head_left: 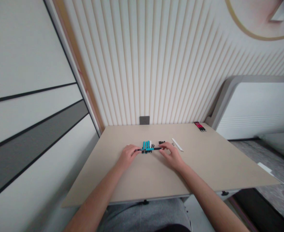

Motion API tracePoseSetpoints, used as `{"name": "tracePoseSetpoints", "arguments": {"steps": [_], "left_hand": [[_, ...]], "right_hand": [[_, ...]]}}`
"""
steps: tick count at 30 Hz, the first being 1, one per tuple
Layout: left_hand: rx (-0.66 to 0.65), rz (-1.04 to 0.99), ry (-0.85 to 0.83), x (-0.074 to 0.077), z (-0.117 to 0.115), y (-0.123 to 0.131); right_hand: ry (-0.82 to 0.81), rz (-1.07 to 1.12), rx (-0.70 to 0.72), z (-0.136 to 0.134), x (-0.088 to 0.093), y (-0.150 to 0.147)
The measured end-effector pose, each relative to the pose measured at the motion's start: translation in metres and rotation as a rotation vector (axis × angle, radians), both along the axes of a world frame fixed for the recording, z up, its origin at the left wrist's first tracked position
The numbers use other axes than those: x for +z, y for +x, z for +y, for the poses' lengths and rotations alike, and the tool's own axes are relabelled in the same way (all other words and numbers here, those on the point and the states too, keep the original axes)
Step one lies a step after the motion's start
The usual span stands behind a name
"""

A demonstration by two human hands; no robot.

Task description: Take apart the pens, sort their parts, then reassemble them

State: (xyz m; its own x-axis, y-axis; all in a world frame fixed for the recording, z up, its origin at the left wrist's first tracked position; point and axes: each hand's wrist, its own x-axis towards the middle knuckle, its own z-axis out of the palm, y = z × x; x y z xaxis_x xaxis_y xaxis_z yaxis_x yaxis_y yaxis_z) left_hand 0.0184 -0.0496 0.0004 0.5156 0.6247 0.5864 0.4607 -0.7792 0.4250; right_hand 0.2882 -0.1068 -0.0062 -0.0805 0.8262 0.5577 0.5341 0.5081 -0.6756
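A black and turquoise pen (149,149) is held level above the table, stretched between both hands. My left hand (127,156) pinches its left end, and the fingers of my right hand (171,155) close on its right end. Just behind and under the pen lie several turquoise pen barrels (146,144) in a row, with black parts at their near ends. Next to them are a white tube (150,143) and a small pile of metal bits (153,146). Several short black pieces (161,142) sit in a group behind my right hand.
A white stick-like piece (177,145) lies right of my right hand. Several red and black pens (200,126) lie at the table's (103,167) far right corner. A ribbed wall with a socket (144,120) stands behind; a bed (255,109) is at the right.
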Motion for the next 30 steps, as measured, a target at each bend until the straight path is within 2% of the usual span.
{"name": "tracePoseSetpoints", "arguments": {"steps": [6, 11, 20, 22, 26, 27, 30], "left_hand": [[-0.002, 0.023, -0.019, -0.001, 0.001, -0.001], [-0.025, 0.065, 0.008, 0.000, 0.001, -0.001], [-0.035, 0.083, 0.063, -0.002, 0.003, -0.002], [-0.029, 0.072, 0.069, -0.003, 0.004, -0.002], [0.011, 0.041, 0.049, -0.002, 0.004, -0.003], [0.017, 0.036, 0.044, -0.002, 0.003, -0.003], [0.021, 0.032, 0.035, 0.000, 0.003, -0.004]], "right_hand": [[0.037, -0.032, 0.023, -0.002, 0.004, 0.000], [-0.012, -0.142, 0.014, -0.004, 0.004, 0.002], [-0.075, -0.189, 0.038, -0.002, 0.002, 0.001], [-0.062, -0.209, -0.068, 0.003, 0.000, 0.009], [-0.048, -0.261, -0.502, 0.010, -0.009, 0.038], [-0.065, -0.291, -0.569, 0.011, -0.012, 0.045], [-0.133, -0.359, -0.633, 0.011, -0.021, 0.060]]}}
